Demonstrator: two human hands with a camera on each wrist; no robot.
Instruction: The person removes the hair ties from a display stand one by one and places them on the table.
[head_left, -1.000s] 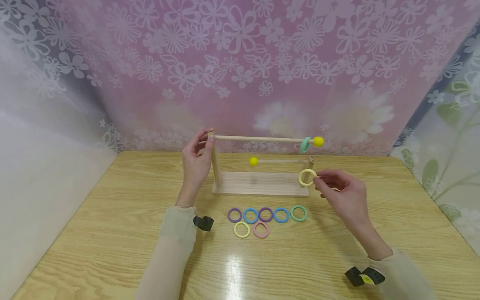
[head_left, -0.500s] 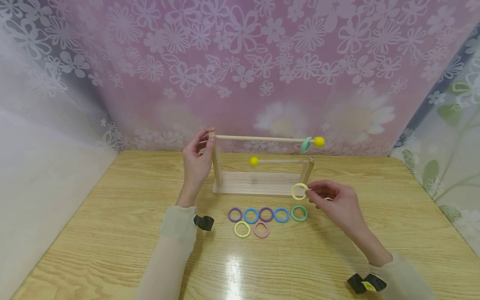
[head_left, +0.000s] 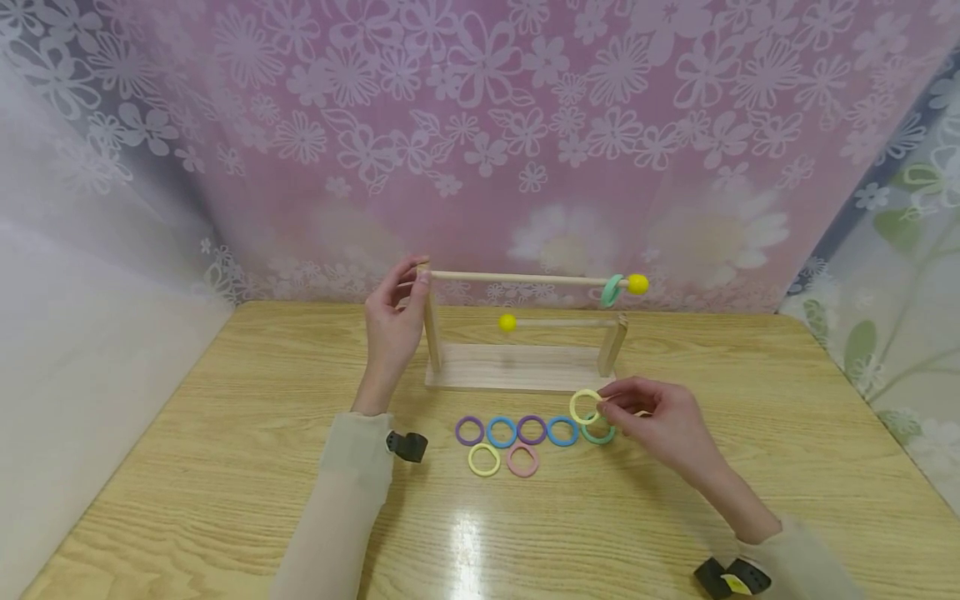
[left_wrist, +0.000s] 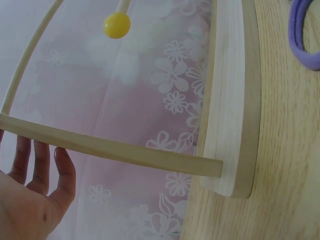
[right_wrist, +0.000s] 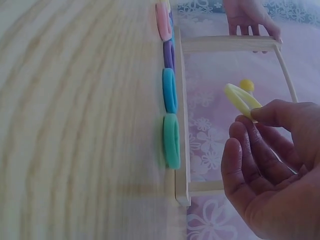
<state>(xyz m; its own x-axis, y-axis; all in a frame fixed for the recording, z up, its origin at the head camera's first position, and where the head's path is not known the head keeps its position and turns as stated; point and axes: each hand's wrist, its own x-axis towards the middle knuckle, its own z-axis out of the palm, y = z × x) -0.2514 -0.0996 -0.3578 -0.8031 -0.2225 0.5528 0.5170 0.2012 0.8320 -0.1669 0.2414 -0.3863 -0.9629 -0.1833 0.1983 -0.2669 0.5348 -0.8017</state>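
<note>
My left hand grips the top of the left post of a wooden stand that has two rods tipped with yellow balls. A green hair tie hangs on the upper rod close to its ball. Between thumb and fingertips my right hand pinches a yellow hair tie, raised above the table in front of the stand. From the head view it overlaps a second green hair tie lying on the table, partly hiding it. In the left wrist view, fingers reach behind the post.
In front of the stand lie purple and blue hair ties in a row, with another yellow one and a pink one nearer me. The wooden table ends at a flowered pink curtain.
My right hand has moved down, left and nearer me with the yellow hair tie, from beside the stand's right post to over the row. My left hand stays on the post.
</note>
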